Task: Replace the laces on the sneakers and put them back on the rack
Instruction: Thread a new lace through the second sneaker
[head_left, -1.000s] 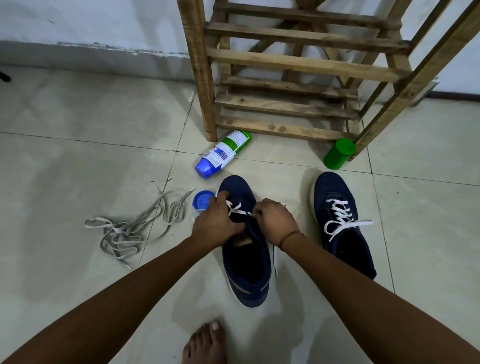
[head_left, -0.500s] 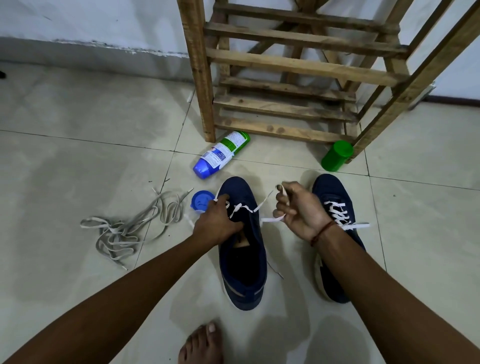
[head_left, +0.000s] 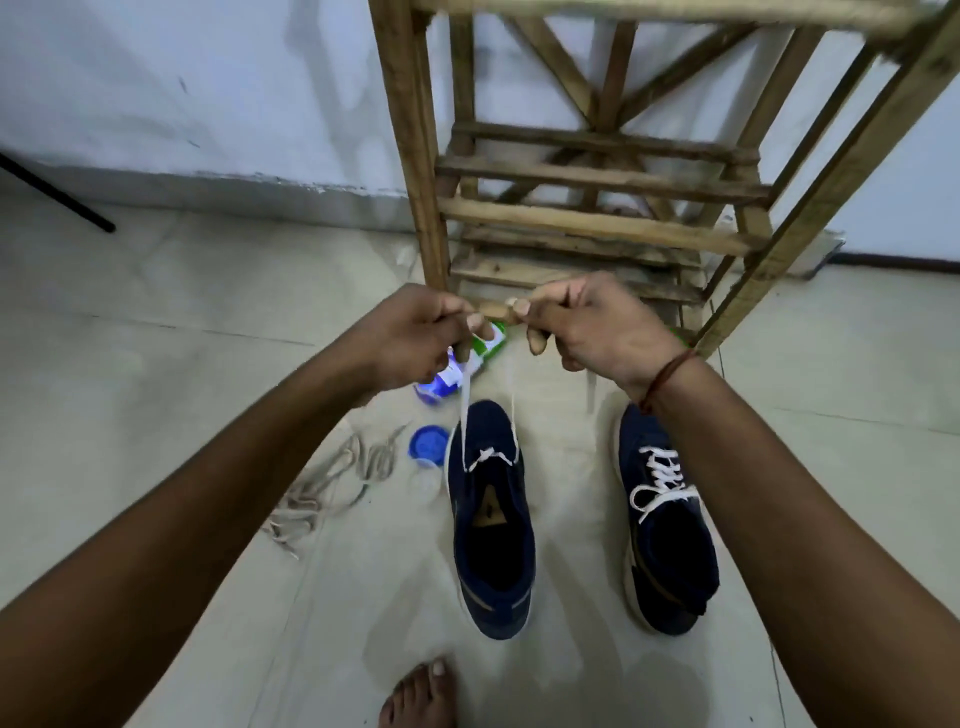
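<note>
Against the white wall (head_left: 208, 78), a wooden shoe rack (head_left: 597, 221) is stood on the tiled floor (head_left: 156, 312). It is where the shoes are to be put back at the end. Just in front of it, two dark blue sneakers are laid side by side with their toes toward the rack.

The right sneaker (head_left: 670, 561) is already laced in white. The left sneaker (head_left: 493, 545) is laced only at the lowest holes, so most of the work on it is judged to be not yet done.

Both hands are held close together, high over the toe of the left sneaker. One end of its white lace (head_left: 464, 410) is pinched in the curled fingers of the left hand (head_left: 415, 332). The other end is pinched by the right hand (head_left: 587, 322). The two ends are pulled up tight, most likely so that they can be made the same length before more holes are threaded.

Left of the shoes, a heap of old grey laces (head_left: 332, 483) is left on the floor, well out of the way. A spray bottle (head_left: 452, 366) is laid on its side between the rack and the left sneaker, partly hidden by the left hand. Its blue cap (head_left: 428, 441) is set just beside the toe. These two could be bumped when the shoes are lifted to the rack. A bare foot (head_left: 421, 691) is seen near the heel.
</note>
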